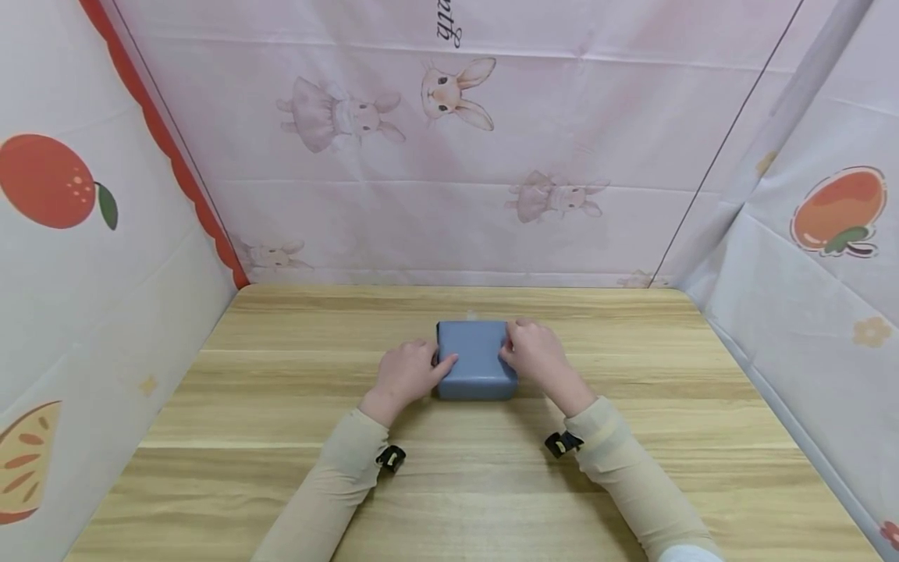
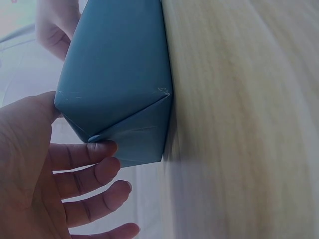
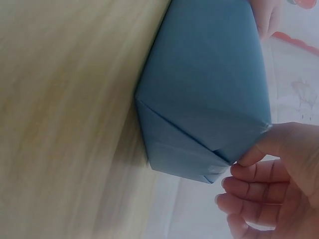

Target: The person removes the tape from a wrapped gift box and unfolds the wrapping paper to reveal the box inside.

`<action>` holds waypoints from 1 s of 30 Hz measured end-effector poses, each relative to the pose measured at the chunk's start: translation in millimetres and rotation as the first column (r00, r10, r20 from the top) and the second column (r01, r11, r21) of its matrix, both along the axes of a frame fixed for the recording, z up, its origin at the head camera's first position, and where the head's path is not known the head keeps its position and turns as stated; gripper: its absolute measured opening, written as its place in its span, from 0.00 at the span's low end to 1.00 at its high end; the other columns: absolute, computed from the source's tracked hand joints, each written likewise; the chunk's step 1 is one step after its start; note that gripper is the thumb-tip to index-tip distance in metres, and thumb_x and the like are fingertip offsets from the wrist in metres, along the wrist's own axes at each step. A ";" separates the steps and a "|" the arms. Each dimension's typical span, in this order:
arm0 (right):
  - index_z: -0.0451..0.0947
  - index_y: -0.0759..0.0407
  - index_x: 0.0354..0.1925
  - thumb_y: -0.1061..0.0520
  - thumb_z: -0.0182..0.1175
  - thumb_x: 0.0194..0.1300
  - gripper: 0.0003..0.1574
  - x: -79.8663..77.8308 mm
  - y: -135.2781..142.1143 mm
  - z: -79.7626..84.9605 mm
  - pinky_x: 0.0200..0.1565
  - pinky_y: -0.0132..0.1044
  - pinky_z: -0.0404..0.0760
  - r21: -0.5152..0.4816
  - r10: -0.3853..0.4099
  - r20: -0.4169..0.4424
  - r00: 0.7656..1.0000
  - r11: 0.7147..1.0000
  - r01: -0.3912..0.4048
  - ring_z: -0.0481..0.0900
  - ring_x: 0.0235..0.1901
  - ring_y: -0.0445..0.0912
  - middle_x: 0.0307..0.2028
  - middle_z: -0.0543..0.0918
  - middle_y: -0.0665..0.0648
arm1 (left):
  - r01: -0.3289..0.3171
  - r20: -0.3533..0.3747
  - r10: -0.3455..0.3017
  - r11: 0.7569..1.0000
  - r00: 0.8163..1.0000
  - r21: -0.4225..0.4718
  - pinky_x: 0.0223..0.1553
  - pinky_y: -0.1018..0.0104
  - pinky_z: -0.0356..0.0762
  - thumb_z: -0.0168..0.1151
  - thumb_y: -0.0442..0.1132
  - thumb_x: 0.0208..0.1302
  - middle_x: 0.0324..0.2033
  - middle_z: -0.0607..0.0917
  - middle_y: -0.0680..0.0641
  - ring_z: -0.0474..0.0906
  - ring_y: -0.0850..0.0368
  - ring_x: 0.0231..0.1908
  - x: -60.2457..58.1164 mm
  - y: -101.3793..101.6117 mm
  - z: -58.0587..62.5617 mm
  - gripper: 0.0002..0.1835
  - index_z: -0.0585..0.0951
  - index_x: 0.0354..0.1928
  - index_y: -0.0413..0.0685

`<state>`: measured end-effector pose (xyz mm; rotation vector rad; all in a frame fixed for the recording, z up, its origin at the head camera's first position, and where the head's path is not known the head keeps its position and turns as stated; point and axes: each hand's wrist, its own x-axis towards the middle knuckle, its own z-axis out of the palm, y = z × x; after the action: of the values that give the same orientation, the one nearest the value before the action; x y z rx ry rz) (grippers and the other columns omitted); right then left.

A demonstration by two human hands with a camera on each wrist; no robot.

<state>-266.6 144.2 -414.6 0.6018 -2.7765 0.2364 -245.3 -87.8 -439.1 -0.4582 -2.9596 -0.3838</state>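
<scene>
A box wrapped in blue paper (image 1: 477, 351) sits on the wooden table, with triangular folds at both ends. On its left end, my left hand (image 1: 407, 371) grips it, the thumb over the top edge. The left wrist view shows the index fingertip of that hand (image 2: 75, 169) against the folded end flap, the other fingers spread below. My right hand (image 1: 539, 357) pinches the right end near the top. In the right wrist view, the thumb and index finger of the right hand (image 3: 279, 174) meet at the fold's corner, near a strip of clear tape (image 3: 218, 170).
The wooden table (image 1: 477, 484) extends around the box on all sides. Behind it hangs a pink cloth printed with rabbits (image 1: 407, 218). Fruit-printed cloths stand at the left (image 1: 140, 312) and right (image 1: 808, 312). Just behind the box lies a small pale bit (image 1: 471, 314).
</scene>
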 end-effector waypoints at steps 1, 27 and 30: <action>0.73 0.56 0.21 0.59 0.65 0.55 0.11 -0.1 0.5 -0.4 0.20 0.33 0.67 -0.005 0.001 0.002 1.000 1.000 0.000 0.69 0.18 0.43 0.22 0.75 0.53 | 0.001 0.000 -0.001 1.000 1.000 0.000 0.18 0.67 0.63 0.47 0.65 0.70 0.20 0.74 0.52 0.69 0.58 0.20 0.1 0.0 -0.1 0.26 0.75 0.25 0.52; 0.76 0.58 0.25 0.60 0.62 0.56 0.05 0.4 24.7 -9.1 0.20 0.34 0.67 -0.064 -0.046 -0.007 0.999 0.997 0.046 0.69 0.19 0.44 0.22 0.76 0.54 | -0.002 0.020 0.002 1.000 1.000 0.008 0.17 0.68 0.63 0.48 0.64 0.69 0.19 0.74 0.51 0.69 0.58 0.20 0.3 0.8 0.3 0.27 0.74 0.24 0.51; 0.76 0.57 0.26 0.59 0.62 0.57 0.06 -2.1 24.0 -9.8 0.20 0.33 0.65 -0.067 -0.040 -0.018 0.999 0.997 0.039 0.68 0.19 0.44 0.22 0.76 0.54 | -0.002 0.019 0.002 1.000 1.000 0.007 0.17 0.67 0.63 0.48 0.64 0.69 0.20 0.74 0.51 0.69 0.58 0.20 0.8 0.9 0.8 0.26 0.75 0.25 0.51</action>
<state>-268.7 168.2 -424.4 0.5299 -2.7467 0.3110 -244.5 -86.9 -438.3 -0.4532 -2.9758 -0.3996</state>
